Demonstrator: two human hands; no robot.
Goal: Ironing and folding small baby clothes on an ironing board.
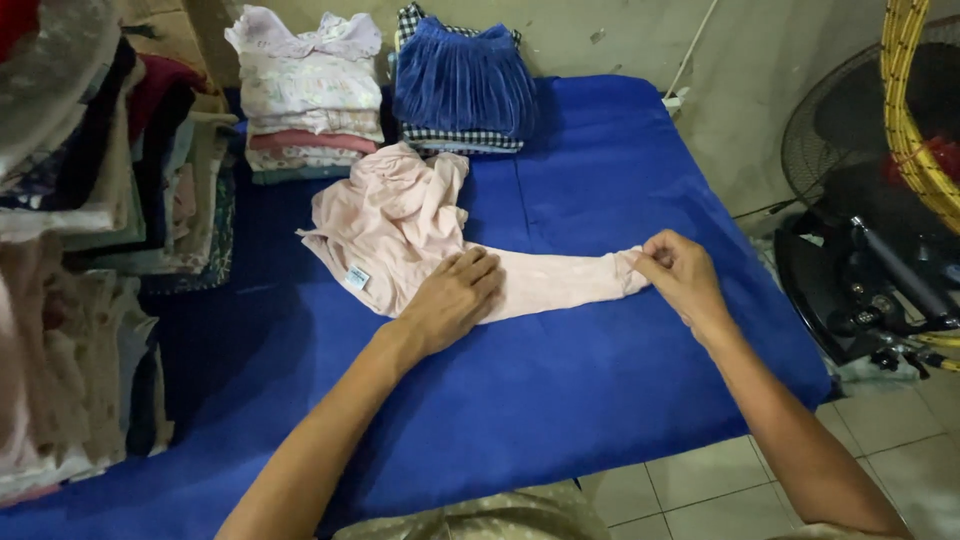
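Left hand [452, 297] flat, fingers spread, pressing down on pale pink garment [430, 245] mid blue cloth surface [560, 400]. Right hand [680, 272] pinches the end of the garment's stretched-out sleeve, fingertips pressed together on fabric. Garment body lies bunched up behind left hand. Farther back: folded pastel stack [310, 95] and folded blue pleated stack [462, 85], side by side.

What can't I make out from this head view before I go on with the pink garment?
- Pink garment: its upper part is bunched, so its shape is unclear; the left hand covers the middle.
- Small label: too small to read.
- Right hand: its fingertips hide the sleeve end they pinch.
- Folded stacks: lower pieces show only their edges.
- Fan: cut off by the right edge.
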